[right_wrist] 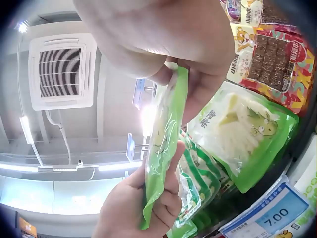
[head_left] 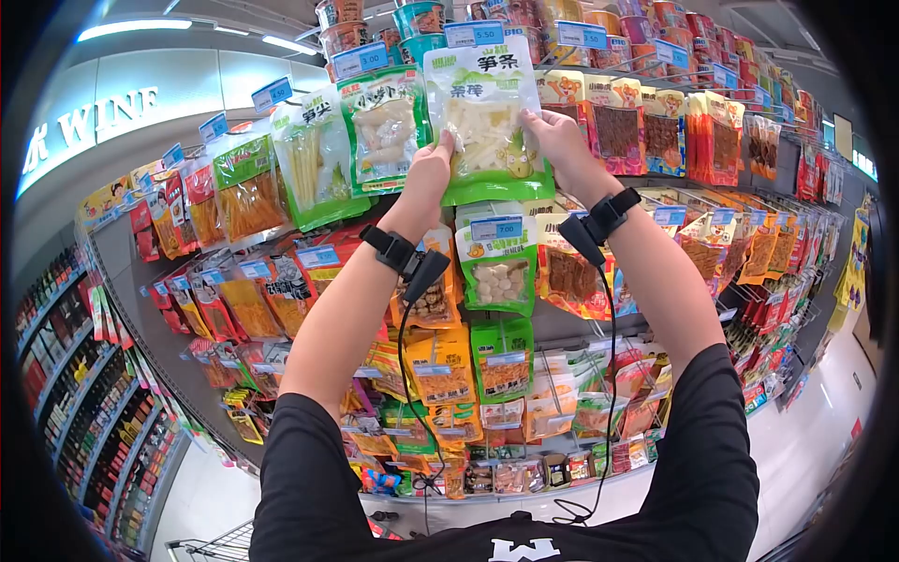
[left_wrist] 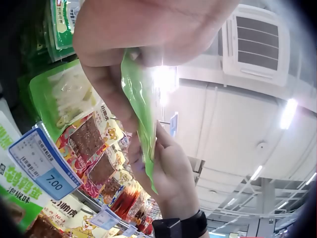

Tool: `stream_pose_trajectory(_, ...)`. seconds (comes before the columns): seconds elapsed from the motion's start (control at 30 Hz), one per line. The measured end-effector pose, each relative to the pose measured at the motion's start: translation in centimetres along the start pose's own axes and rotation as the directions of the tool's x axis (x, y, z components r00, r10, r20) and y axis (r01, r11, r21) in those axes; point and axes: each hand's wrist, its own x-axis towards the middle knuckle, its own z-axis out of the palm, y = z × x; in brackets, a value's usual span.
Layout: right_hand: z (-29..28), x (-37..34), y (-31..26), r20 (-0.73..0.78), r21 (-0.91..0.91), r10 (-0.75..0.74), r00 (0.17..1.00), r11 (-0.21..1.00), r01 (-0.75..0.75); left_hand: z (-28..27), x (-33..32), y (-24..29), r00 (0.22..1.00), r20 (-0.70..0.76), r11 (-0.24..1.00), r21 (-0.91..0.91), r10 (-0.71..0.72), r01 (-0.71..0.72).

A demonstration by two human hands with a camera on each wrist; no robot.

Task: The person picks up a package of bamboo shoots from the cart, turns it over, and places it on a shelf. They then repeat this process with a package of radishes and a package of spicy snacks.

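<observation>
- Left hand [head_left: 429, 180]: fingers pinch one side of a flat, green-and-white plastic pouch [head_left: 487, 117].
- Right hand [head_left: 564, 152]: fingers pinch its opposite side.
- By its top: rectangular blue price tag [head_left: 475, 34].

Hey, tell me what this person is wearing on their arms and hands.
The left hand and right hand are gloveless. Black short sleeves cover the upper arms. Each wrist wears a black strap bearing a dark wedge-shaped device, with a thin black cable trailing down.

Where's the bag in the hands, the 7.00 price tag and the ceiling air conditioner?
Held bamboo-shoot bag [head_left: 489, 124], head view: front middle.
7.00 price tag [left_wrist: 45, 162], left wrist view: its printed face.
Ceiling air conditioner [right_wrist: 60, 72], right wrist view: its grille.
</observation>
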Motion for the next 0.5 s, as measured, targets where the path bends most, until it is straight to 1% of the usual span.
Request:
stream_pose_trajectory(0.07, 0.2, 0.0, -0.3, 0.01, 0.007, 0.004, 1.0, 1.0, -0.004, 0.1, -0.1, 0.2, 0.997, 0.04, 0.998, -0.026, 0.065, -0.064)
stream_pose_trajectory(0.13, 0.2, -0.2, -0.6, -0.008, -0.019, -0.055, 0.998, 0.998, 0.054, 0.2, -0.5, 0.7, 0.998, 0.012, 0.998, -0.003, 0.058, -0.058)
stream_pose_trajectory(0.2, 0.2, -0.3, -0.5, -0.005, -0.01, -0.063, 0.998, 0.998, 0.063, 0.5, -1.1, 1.1, 0.999, -0.016, 0.999, 0.021, 0.047, -0.046)
stream_pose_trajectory(0.27, 0.0, -0.3, -0.2, -0.003, -0.001, -0.065, 0.998, 0.998, 0.065, 0.6, -1.5, 1.1, 0.992, -0.008, 0.991, 0.047, 0.129, -0.129)
stream_pose_trajectory(0.3, -0.1, -0.2, 0.0, 0.007, -0.009, -0.085, 0.996, 0.996, 0.086, 0.5, -1.7, 0.9, 0.992, -0.009, 0.991, 0.048, 0.128, -0.127)
stream_pose_trajectory(0.37, -0.2, -0.2, 0.1, 0.018, -0.016, -0.108, 0.994, 0.994, 0.108, 0.4, -1.7, 0.8, 0.986, 0.038, 0.985, 0.044, 0.164, -0.165)
stream_pose_trajectory(0.5, -0.1, 0.4, -0.1, -0.018, -0.051, -0.092, 0.996, 0.995, 0.091, 0.6, -1.5, 1.3, 0.993, 0.0, 0.988, 0.099, 0.121, -0.12)
